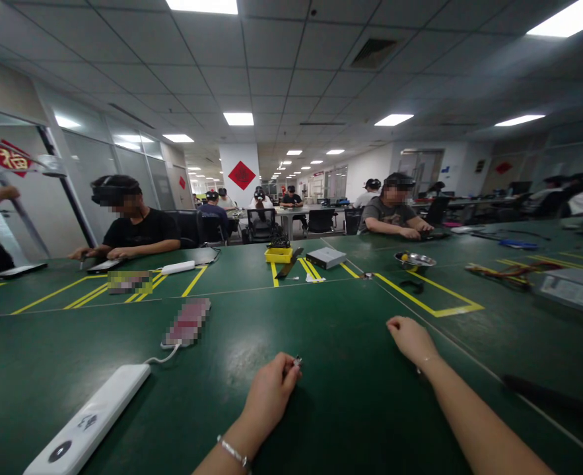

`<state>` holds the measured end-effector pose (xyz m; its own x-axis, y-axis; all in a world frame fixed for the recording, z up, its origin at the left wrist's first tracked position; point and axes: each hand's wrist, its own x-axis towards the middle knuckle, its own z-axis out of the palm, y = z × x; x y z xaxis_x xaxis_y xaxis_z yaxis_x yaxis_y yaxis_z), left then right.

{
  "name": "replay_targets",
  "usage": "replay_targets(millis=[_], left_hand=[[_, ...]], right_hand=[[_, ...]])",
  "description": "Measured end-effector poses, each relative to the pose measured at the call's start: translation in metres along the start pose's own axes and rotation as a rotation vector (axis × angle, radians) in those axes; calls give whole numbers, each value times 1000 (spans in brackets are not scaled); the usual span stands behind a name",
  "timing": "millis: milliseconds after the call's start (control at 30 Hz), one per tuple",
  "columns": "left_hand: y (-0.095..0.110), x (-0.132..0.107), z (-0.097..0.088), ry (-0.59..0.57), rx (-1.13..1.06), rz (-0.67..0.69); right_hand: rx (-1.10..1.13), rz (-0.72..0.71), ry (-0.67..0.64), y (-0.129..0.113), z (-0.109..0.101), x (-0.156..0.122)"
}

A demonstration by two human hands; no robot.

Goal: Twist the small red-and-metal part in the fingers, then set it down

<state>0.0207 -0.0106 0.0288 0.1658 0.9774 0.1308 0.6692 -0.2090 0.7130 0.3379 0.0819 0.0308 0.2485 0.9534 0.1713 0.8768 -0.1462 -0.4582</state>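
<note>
My left hand (271, 386) is just above the green table, thumb and fingers pinched on a small shiny metal piece (298, 361). Its exact kind is too small to make out. To the right, my right hand (412, 340) is held apart from it over the same tabletop, with its fingers curled closed. What those fingers hold, if anything, is hidden from this side. Left of my hands lies a phone (187, 323), with a white cable running from it to a long white power bank or similar device (93, 419).
Across the table (341, 409) are a yellow bin (278, 255), a grey metal box (325, 257) and a metal bowl (414, 260). A power supply with cables (576, 290) stands at the right. Two people (140, 227) (393, 214) work at the far side.
</note>
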Motion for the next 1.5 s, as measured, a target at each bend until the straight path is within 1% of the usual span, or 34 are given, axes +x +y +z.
replay_targets(millis=[100, 167, 267, 367, 433, 500, 567, 667, 767, 933, 1067, 1333, 1500], left_hand=[[-4, 1, 2, 21, -56, 6], [-6, 2, 3, 42, -85, 15], [-7, 3, 4, 65, -118, 31], [-7, 3, 4, 82, -139, 34], [-7, 3, 3, 90, -150, 32], [-6, 3, 3, 92, -150, 28], [-6, 2, 3, 93, -134, 33], [-5, 2, 2, 89, -96, 50], [-5, 1, 2, 79, -68, 52], [-6, 0, 2, 100, -47, 51], [-4, 0, 1, 112, -30, 51], [0, -1, -1, 130, 24, 40], [-3, -1, 2, 149, 46, 57]], right_hand=[[226, -63, -184, -41, 8, -16], [378, -103, -276, -68, 14, -32], [641, -140, -407, -98, 22, -57], [900, -132, -551, -114, 29, -72], [1009, -104, -629, -118, 33, -78], [1089, -69, -678, -121, 35, -81], [1172, -26, -702, -123, 35, -83], [1301, 83, -730, -126, 33, -86], [1369, 167, -757, -127, 33, -88], [1368, 121, -782, -125, 37, -88], [1300, 99, -804, -126, 38, -91], [1193, 99, -714, -128, 38, -88], [1201, 86, -658, -128, 37, -87]])
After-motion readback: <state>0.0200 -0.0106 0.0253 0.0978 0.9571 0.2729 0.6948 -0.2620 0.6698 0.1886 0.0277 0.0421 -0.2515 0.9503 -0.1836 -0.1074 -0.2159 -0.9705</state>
